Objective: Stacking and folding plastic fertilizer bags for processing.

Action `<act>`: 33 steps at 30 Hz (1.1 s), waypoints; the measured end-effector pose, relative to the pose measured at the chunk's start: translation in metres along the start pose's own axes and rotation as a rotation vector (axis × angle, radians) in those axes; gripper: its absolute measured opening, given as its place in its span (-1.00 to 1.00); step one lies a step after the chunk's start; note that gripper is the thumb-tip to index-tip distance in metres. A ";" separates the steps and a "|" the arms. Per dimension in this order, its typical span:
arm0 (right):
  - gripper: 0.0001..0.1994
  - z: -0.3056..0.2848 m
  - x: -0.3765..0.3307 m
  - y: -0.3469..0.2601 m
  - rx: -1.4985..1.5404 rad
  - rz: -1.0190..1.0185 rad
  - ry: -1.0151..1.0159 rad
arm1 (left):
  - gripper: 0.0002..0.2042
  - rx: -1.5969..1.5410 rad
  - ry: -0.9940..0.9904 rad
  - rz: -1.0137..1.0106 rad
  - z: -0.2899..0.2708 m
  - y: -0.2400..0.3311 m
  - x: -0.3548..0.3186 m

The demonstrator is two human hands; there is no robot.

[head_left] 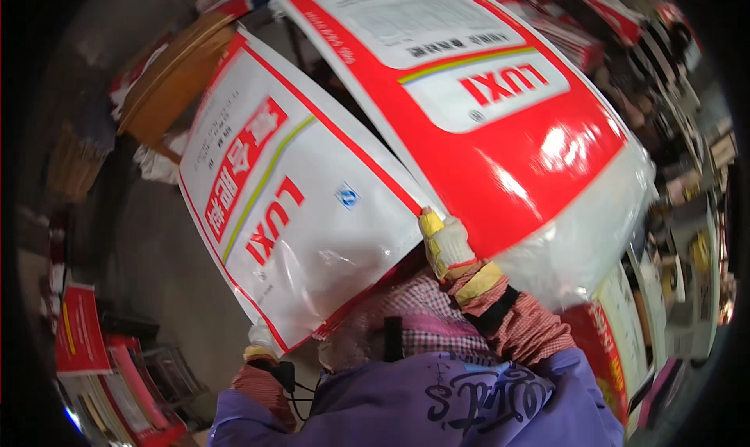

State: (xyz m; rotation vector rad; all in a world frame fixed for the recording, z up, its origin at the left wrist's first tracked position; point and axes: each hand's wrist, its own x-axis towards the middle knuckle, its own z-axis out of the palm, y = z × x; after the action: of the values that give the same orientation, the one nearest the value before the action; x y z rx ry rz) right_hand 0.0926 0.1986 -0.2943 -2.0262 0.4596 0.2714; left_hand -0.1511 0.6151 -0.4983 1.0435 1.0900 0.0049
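A white plastic sack [328, 189] with a red border, red printing and a yellow-green stripe is spread in front of me, tilted and slightly creased. My left hand [262, 339], in a pale glove, grips its near left corner. Gloved in worn white and yellow, my right hand [447, 248] is closed at the sack's near right corner; its fingertips are partly hidden. Right beside that hand lies a large bulging red-and-white sack [516, 173] with a shiny surface and a clear plastic end. The white sack's near edge hangs close to my checked apron.
A brown wooden rounded piece of furniture [168, 80] stands at the far left. Red boxes or packs [82, 330] are at the lower left. More red-and-white sacks [558, 37] lie at the back right. Along the right side are cluttered shelves or boxes [691, 267]. Grey floor [148, 236] shows at left.
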 end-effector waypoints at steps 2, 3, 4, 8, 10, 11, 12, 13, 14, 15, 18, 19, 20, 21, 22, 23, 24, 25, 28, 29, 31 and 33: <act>-0.63 0.036 0.029 0.042 -0.896 -0.851 0.024 | -0.64 0.835 -0.016 0.449 -0.085 -0.065 0.011; -0.71 0.057 0.068 0.101 -0.568 -0.725 0.018 | -0.64 0.815 -0.020 0.454 -0.072 -0.063 0.014; -0.80 0.074 0.101 0.140 -0.243 -0.595 0.002 | -0.65 1.203 0.216 0.320 -0.054 -0.067 0.003; -0.81 0.030 0.081 0.104 -1.718 -0.793 0.240 | -0.67 1.271 0.385 0.042 0.046 0.001 -0.060; -0.79 0.030 0.082 0.109 -1.562 -0.814 0.195 | -0.70 1.474 0.280 0.215 0.037 -0.003 -0.061; -0.77 0.027 0.083 0.114 -1.417 -0.784 0.161 | -0.71 1.456 0.211 0.185 0.048 0.001 -0.059; -0.74 0.024 0.085 0.117 -1.269 -0.749 0.131 | -0.72 1.440 0.144 0.162 0.061 0.007 -0.056; -0.71 0.022 0.085 0.120 -1.122 -0.707 0.102 | -0.70 1.346 0.225 0.126 0.080 0.010 -0.054; -0.68 0.019 0.086 0.123 -0.976 -0.660 0.075 | -0.68 1.252 0.300 0.093 0.095 0.011 -0.052; -0.65 0.022 0.084 0.120 -0.823 -0.631 0.034 | -0.67 1.293 0.283 0.127 0.077 -0.011 -0.027; -0.56 0.014 0.038 0.053 -0.391 -0.198 -0.112 | -0.66 1.282 0.273 0.104 0.098 -0.013 -0.003; -0.57 0.002 0.017 0.047 -0.160 -0.234 -0.166 | -0.65 1.213 0.311 0.049 0.114 -0.002 -0.008; -0.61 -0.010 -0.009 0.020 -0.526 -0.560 -0.129 | -0.65 1.216 0.315 0.051 0.102 -0.010 -0.004; -0.64 -0.013 -0.024 0.013 -0.255 -0.421 -0.281 | -0.62 1.675 0.102 0.072 0.080 -0.022 0.006; -0.66 -0.014 -0.035 0.015 0.022 -0.263 -0.405 | -0.58 2.138 -0.162 0.104 0.078 -0.019 0.011; -0.65 -0.012 -0.049 0.019 0.404 -0.123 -0.435 | -0.58 2.158 -0.166 0.120 0.078 -0.018 0.014; -0.64 -0.023 -0.055 0.023 0.389 -0.089 -0.468 | -0.53 1.963 0.039 0.085 0.107 0.002 0.008; -0.64 -0.037 -0.061 0.023 0.209 -0.241 -0.498 | -0.45 1.760 0.224 0.054 0.135 0.025 -0.008; -0.64 -0.068 -0.081 0.019 -0.071 -0.580 -0.575 | -0.35 1.532 0.345 0.462 0.172 0.057 -0.038; -0.65 -0.079 -0.085 0.005 -0.074 -0.519 -0.656 | -0.48 1.367 0.214 0.696 0.201 0.071 -0.052; -0.67 -0.094 -0.089 0.003 -0.029 -0.518 -0.709 | -0.60 1.119 -0.032 1.278 0.274 0.103 -0.098; -0.69 -0.106 -0.099 0.009 0.085 -0.511 -0.654 | -0.66 0.923 -0.317 1.522 0.350 0.116 -0.180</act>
State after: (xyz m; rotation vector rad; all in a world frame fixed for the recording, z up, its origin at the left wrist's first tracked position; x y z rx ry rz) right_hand -0.0009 0.1218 -0.2140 -1.7688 -0.4400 0.5536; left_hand 0.0636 0.3533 -0.2669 2.3908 -0.2793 0.5753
